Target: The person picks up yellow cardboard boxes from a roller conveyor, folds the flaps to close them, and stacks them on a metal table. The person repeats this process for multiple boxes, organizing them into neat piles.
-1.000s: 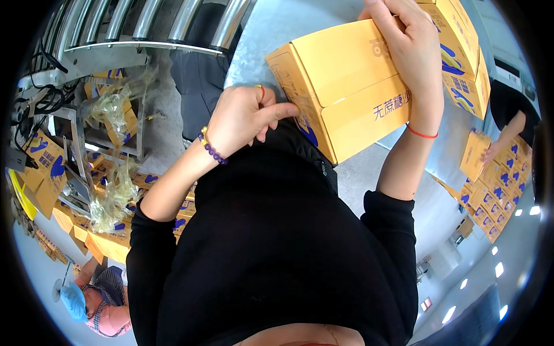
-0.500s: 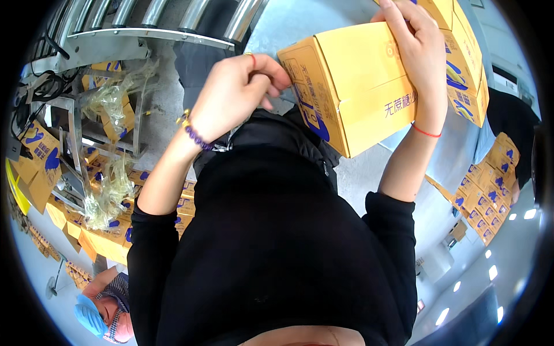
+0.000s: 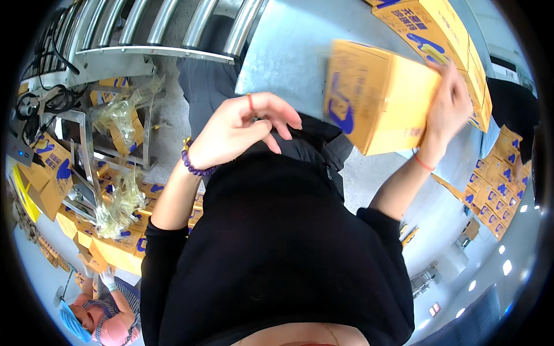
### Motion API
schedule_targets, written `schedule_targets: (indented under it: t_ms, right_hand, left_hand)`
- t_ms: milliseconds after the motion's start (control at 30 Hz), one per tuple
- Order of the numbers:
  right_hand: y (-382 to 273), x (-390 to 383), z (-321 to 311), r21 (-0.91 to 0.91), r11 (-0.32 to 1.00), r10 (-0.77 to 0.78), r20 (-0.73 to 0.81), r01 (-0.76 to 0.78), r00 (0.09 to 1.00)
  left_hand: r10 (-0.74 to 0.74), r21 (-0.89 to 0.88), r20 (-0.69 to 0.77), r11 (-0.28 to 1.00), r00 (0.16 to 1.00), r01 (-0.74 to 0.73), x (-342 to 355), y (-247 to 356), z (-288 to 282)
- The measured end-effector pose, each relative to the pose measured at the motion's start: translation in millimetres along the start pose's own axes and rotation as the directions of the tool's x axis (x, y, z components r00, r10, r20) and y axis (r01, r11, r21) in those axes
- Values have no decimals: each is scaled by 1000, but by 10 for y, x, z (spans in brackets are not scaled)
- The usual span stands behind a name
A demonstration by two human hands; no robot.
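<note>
A yellow cardboard box (image 3: 407,95) with blue print is tilted over the near edge of the metal table (image 3: 288,55), slightly blurred. My right hand (image 3: 451,104) grips it by its right side, fingers partly hidden behind the far edge. To the left of the box, my left hand (image 3: 245,130) hangs in front of my body with bent fingers spread and nothing in them. A gap separates it from the box. Beyond my right hand, more yellow boxes (image 3: 441,34) stand in a row on the table.
A roller conveyor (image 3: 164,26) runs at the far left. Below it are a metal frame, cables and crumpled clear plastic (image 3: 121,202). Yellow boxes are stacked at left (image 3: 118,248) and right (image 3: 496,187). A co-worker (image 3: 112,308) handles cardboard at lower left; another person (image 3: 511,115) stands at right.
The box has shifted right in my right hand and turned slightly. My left hand has come away from its left side, down toward my body. The co-worker's gloved hands have come up to the cardboard.
</note>
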State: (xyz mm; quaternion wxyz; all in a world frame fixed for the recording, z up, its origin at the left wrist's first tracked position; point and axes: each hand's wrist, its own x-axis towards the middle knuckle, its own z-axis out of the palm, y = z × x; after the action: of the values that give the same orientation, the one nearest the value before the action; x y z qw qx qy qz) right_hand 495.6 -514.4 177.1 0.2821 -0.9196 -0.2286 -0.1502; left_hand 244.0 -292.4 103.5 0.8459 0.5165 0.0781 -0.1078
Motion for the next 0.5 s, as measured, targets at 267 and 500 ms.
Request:
schedule_targets:
  t_ms: [267, 500]
  right_hand:
    - [1015, -1205, -388, -654, 750, -219, -382, -95, 898]
    - [1897, -1075, -763, -757, 484, 2, -500, -439, 866]
  left_hand:
    - [109, 180, -525, 983, 844, -15, -327, -96, -448]
    - [464, 473, -866, 881, 187, 5, -1169, -163, -1633]
